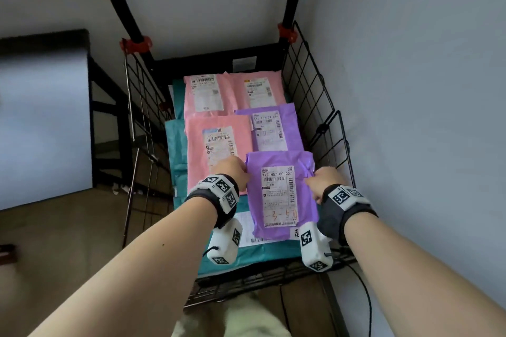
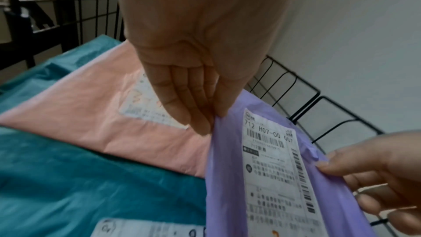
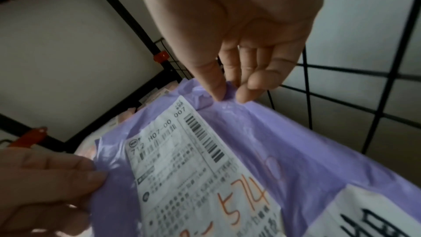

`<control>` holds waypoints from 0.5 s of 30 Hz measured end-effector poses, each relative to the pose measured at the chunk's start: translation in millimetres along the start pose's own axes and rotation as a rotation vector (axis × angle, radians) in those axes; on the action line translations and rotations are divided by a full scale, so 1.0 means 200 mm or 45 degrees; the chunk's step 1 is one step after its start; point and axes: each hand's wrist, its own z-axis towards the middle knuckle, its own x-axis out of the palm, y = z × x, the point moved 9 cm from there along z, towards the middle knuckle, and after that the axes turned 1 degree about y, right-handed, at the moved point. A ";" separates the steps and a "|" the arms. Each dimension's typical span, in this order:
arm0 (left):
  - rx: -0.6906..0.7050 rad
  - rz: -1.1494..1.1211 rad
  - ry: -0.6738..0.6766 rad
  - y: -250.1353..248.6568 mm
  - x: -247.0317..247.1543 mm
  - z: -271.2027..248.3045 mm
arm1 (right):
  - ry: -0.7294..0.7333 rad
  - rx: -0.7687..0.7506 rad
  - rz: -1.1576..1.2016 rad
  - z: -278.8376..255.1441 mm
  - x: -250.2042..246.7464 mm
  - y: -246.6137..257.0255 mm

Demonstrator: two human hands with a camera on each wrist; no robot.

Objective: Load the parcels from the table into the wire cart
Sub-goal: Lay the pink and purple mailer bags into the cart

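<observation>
Inside black wire cart (image 1: 315,107), both hands (image 1: 232,169) (image 1: 325,180) pinch purple plastic mailer (image 1: 279,194) at 5 o'clock; several parcels loaded, counter unseen.

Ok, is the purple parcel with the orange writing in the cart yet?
In, but not released: the purple parcel sits inside the cart walls over a teal parcel, both hands pinching its edges.

You're holding a purple parcel (image 1: 282,194) of thin, creased, slightly glossy plastic with a matt paper label (image 1: 278,194); the cart (image 1: 315,101) around it is black coated wire.
</observation>
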 end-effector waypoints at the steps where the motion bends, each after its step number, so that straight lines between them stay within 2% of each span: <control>1: -0.025 0.008 0.013 0.02 0.03 0.02 | 0.011 0.010 -0.028 0.02 0.02 -0.02; 6: -0.118 0.138 0.074 0.08 0.15 0.09 | 0.041 0.060 0.016 0.11 0.07 -0.07; 8: -0.134 0.141 0.068 0.08 0.16 0.11 | -0.011 0.054 0.031 0.12 0.06 -0.07; 11: -0.152 0.126 0.048 0.09 0.16 0.13 | -0.097 -0.029 0.077 0.09 0.02 0.00; 15: -0.164 0.119 0.034 0.10 0.16 0.14 | -0.024 -0.194 0.102 0.08 0.07 0.12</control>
